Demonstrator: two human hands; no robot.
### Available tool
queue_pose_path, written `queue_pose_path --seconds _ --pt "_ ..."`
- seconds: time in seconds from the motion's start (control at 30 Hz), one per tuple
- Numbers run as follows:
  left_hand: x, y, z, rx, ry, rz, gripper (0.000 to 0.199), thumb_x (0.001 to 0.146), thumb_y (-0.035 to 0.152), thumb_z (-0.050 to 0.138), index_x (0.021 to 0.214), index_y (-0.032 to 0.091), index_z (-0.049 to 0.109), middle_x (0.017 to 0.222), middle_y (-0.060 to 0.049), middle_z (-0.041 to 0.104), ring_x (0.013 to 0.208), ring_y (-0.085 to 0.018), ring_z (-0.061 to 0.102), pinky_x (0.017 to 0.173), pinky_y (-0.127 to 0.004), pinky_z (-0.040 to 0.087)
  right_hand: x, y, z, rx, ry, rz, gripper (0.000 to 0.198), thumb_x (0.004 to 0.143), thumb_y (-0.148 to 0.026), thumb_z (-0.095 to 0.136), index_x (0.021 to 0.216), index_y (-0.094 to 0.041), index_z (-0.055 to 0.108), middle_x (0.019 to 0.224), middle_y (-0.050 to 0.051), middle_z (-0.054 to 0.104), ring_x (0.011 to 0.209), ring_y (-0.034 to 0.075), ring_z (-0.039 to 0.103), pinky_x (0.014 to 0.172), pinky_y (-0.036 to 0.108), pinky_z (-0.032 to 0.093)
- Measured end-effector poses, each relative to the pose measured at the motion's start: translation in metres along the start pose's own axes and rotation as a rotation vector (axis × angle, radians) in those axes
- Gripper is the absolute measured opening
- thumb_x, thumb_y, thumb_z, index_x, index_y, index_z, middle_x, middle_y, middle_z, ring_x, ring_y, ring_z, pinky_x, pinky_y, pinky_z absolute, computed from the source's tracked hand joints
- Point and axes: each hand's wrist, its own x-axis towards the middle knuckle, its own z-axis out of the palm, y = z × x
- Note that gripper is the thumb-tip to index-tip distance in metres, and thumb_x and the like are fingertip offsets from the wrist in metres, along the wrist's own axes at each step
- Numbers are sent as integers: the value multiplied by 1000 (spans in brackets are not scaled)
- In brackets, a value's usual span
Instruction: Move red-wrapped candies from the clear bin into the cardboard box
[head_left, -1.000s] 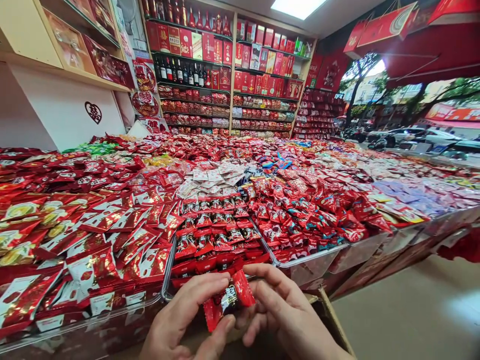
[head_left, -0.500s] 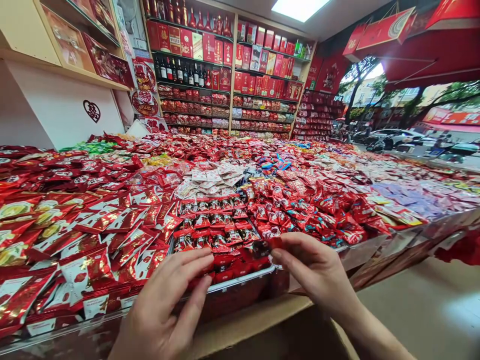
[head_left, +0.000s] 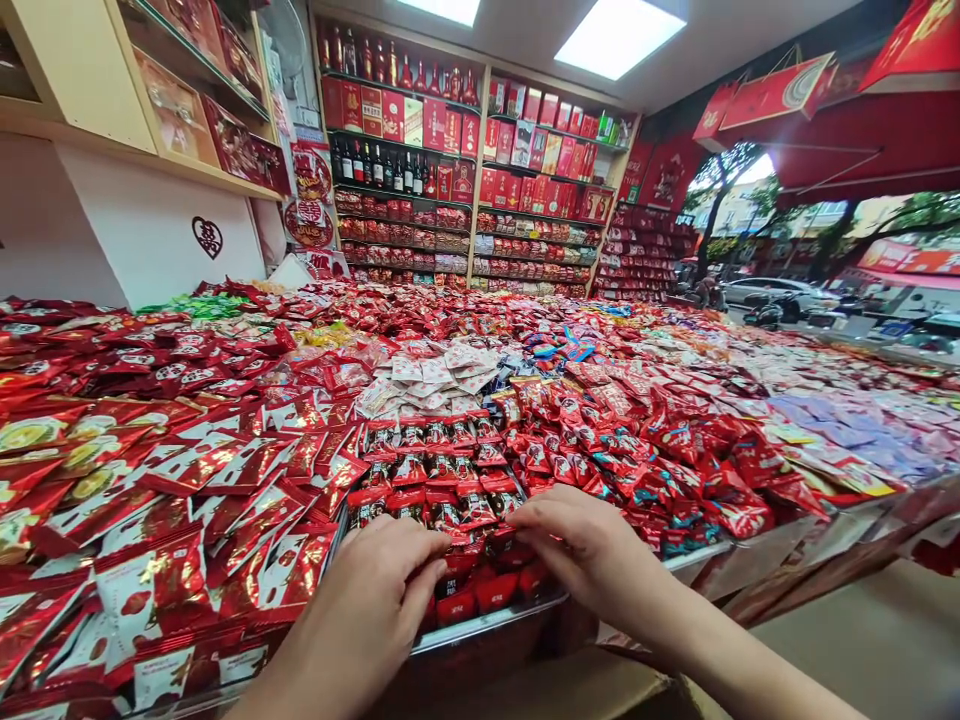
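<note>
My left hand [head_left: 375,590] reaches over the front left of a clear plastic tray [head_left: 487,630] of small red and dark wrapped candies. Its fingers are bent, with thumb and forefinger close together among the packets; what lies between them is hidden. From the right comes my right hand [head_left: 581,545], its fingers closed on a red candy packet [head_left: 504,547] in the front part of the tray. Behind it, dark-windowed candy packets [head_left: 442,465] stand in tidy rows. Red packets [head_left: 476,595] also line the tray's front wall.
Red and white packets [head_left: 150,580] are heaped to the left, red and blue ones [head_left: 675,470] to the right. White packets [head_left: 435,375] lie behind the tray. A cardboard box [head_left: 600,685] is below the front edge. Stocked shelves [head_left: 480,130] line the back wall.
My right hand has brought the candy packet left and down into the tray's front part. My left hand's thumb and forefinger have drawn closer together. The view has shifted slightly.
</note>
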Motion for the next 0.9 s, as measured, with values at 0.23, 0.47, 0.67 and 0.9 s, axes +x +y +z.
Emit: queue_pose_path --seconds 0.23,0.47,0.67,0.9 --pt "-3 -1 2 -20 20 -19 25 87 20 40 95 27 63 86 0 66 82 -20 56 74 -38 44 10 -2 4 7 -174 62 18 84 -19 49 88 -21 67 75 2 67 70 13 55 68 23 40" --pt "-2 0 2 -18 92 -34 23 86 19 43 94 25 64 86 -1 66 84 -19 58 77 -37 45 26 -6 3 -82 -360 36 21 78 -9 48 80 -16 68 74 4 67 68 14 56 63 22 38" --pt "-4 0 2 1 111 -36 24 85 19 43 94 25 63 88 -1 67 84 -19 60 77 -37 46 35 -8 9 -228 -448 -6 19 78 -11 48 75 -17 65 70 4 63 60 12 52 53 22 32" --pt "-4 2 2 27 128 -14 23 86 21 42 97 24 62 90 -2 68 85 -19 61 77 -35 47 34 -11 5 -169 -414 18 20 81 -17 49 90 -19 67 83 5 63 72 14 57 62 22 38"
